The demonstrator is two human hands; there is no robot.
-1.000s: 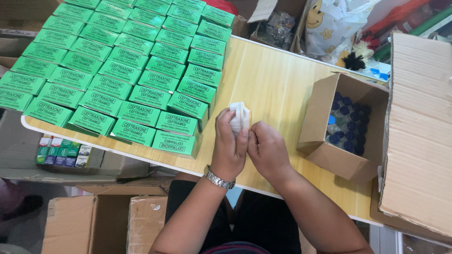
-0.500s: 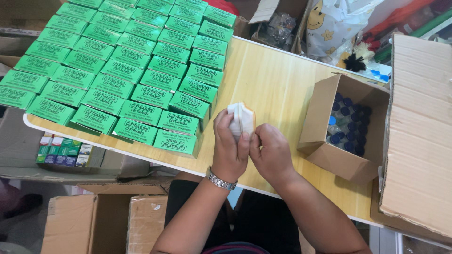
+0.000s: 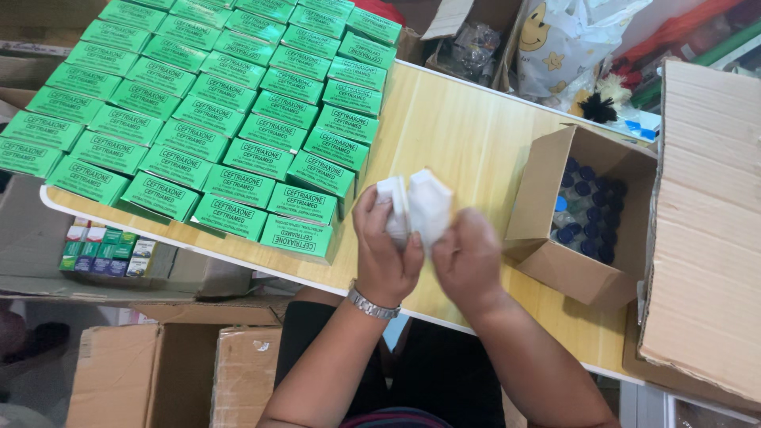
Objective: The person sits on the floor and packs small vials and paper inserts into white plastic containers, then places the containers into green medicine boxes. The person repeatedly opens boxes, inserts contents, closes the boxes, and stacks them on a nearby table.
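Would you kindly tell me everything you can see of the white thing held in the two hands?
The white folded paper looks thin and creased, partly opened into two flaps. It is held up above the wooden table's near edge, pinched between the left hand and the right hand. Its motion blur hides any finer detail.

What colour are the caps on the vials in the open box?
Dark blue caps, seen from the head view.

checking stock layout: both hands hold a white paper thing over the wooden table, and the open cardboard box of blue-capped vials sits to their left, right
Not quite: the open cardboard box of blue-capped vials sits to the right of the hands, as the head view shows. Left hand and right hand do hold the white paper thing.
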